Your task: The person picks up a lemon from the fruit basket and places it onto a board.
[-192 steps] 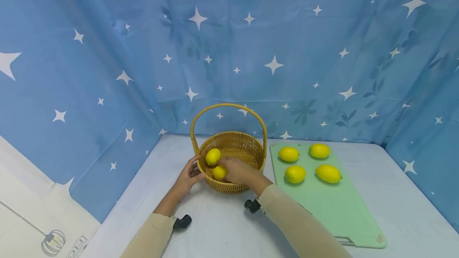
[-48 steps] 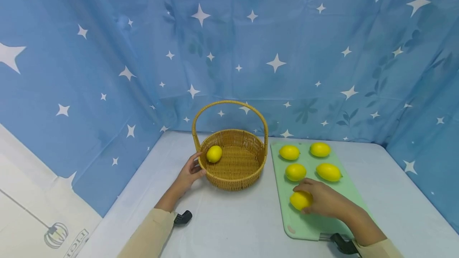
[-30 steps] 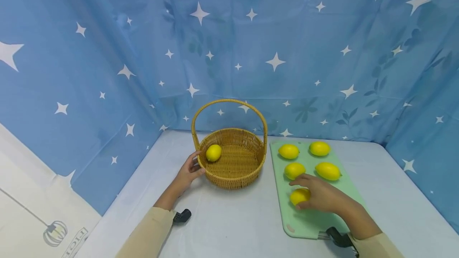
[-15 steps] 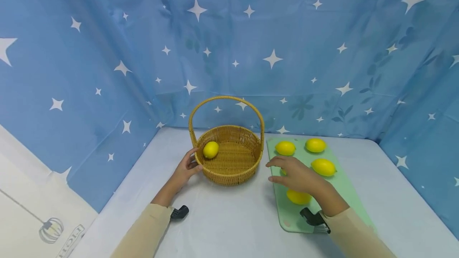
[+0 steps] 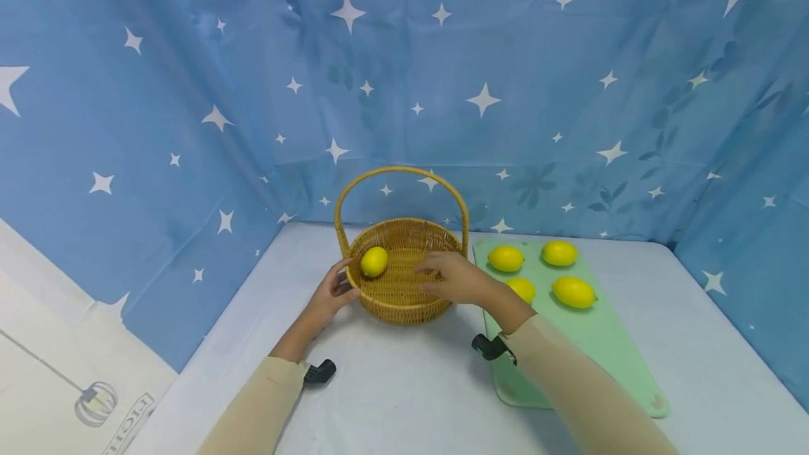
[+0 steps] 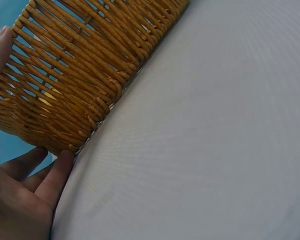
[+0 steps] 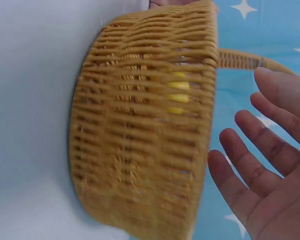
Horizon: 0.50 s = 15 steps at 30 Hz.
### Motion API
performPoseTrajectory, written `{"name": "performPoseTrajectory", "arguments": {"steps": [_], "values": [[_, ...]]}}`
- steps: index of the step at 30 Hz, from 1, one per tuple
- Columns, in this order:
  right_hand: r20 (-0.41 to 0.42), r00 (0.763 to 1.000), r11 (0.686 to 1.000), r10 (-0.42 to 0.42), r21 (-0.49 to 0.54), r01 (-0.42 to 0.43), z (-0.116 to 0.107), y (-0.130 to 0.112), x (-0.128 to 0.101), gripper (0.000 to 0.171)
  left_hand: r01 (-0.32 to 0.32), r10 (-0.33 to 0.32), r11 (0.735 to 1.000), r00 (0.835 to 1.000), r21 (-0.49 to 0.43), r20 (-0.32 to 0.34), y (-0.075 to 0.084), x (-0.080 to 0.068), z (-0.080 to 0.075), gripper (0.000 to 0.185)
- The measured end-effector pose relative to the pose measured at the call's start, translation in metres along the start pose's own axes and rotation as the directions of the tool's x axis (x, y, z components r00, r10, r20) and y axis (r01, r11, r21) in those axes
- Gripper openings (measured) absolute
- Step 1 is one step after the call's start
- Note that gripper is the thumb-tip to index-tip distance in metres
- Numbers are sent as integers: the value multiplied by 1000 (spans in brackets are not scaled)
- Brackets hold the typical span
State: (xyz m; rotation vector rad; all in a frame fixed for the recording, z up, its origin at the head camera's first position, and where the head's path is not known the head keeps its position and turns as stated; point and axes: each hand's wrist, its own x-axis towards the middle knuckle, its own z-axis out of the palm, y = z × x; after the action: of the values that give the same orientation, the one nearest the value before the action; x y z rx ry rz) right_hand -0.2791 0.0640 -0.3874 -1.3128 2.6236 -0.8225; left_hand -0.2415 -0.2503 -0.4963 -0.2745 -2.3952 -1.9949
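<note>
Fingers of the right hand (image 5: 456, 278), open and empty, are reaching over the round woven wicker basket (image 5: 404, 304) toward the yellow lemon (image 5: 374, 261) at ten o'clock inside; the left hand (image 5: 330, 296) is resting open against the rim. Next is probably grasping this lemon.

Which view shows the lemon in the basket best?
The head view: the lemon lies whole and unobstructed inside the basket, near the left hand. The right wrist view shows only yellow slivers through the weave. In the left wrist view just faint yellow glints through the gaps.

left hand (image 6: 12, 200) | fingers (image 6: 57, 175) touch wicker basket (image 6: 85, 65) wall | on white table (image 6: 205, 150)
</note>
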Motion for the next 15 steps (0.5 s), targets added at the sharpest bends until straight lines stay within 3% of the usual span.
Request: {"name": "performPoseTrajectory", "arguments": {"steps": [10,15], "values": [[83,997,994,5,-110,4,23,-10,46,33,-19,19,1000,1000,0,3,0,2,-3,70],[100,993,988,61,-145,-46,36,-12,59,41,-1,1,1000,1000,-15,14,-2,2,-1,69]]}}
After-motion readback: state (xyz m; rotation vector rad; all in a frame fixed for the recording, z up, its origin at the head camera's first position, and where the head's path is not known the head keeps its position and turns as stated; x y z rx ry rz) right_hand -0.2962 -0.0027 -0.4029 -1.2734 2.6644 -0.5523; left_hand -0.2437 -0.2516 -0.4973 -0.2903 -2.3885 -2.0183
